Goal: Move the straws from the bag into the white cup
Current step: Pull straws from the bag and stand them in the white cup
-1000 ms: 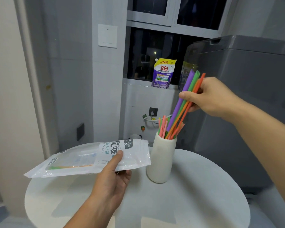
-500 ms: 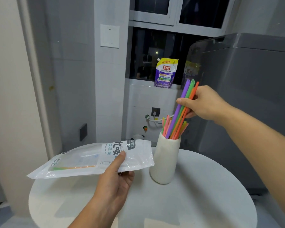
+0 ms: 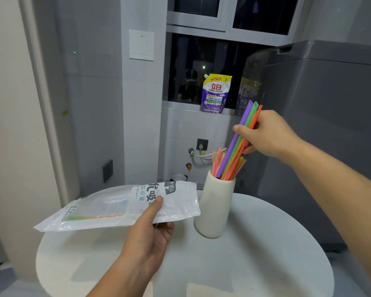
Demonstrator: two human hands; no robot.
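Note:
A tall white cup (image 3: 214, 206) stands on the round white table (image 3: 255, 264) and holds several coloured straws. My right hand (image 3: 268, 136) grips a bundle of purple, green and orange straws (image 3: 234, 146) near their upper ends; their lower ends are inside the cup's mouth, leaning right. My left hand (image 3: 150, 234) holds the clear and white straw bag (image 3: 120, 209) flat above the table, left of the cup, thumb on top. A green and an orange straw show through the bag's window.
A grey appliance (image 3: 321, 136) stands close behind the table on the right. A purple detergent pouch (image 3: 215, 94) sits on the window ledge. The grey wall with a white switch plate (image 3: 141, 45) rises at the back left.
My right hand has lowered the bundle, so the straws sit deeper in the cup. The bag in my left hand has stayed about level.

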